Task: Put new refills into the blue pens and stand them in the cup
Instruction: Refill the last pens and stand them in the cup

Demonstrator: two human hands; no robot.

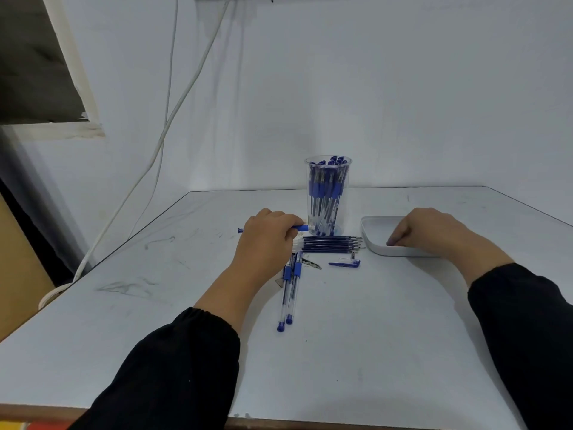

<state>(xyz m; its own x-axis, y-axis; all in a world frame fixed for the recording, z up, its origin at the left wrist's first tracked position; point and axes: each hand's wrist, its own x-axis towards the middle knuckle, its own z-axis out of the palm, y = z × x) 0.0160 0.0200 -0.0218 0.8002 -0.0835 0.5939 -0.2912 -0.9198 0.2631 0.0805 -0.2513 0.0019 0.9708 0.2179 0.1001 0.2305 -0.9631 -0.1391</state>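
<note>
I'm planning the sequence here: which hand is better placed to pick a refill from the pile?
Right, probably. The left hand already grips a pen, while the right hand rests on the white tray beside the refills, holding nothing visible.

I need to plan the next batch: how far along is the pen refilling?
Mostly done: the clear cup is packed with blue pens. In hand: the left hand grips one pen; the right hand rests in the white tray. Left: two pens and a row of refills on the table.
</note>
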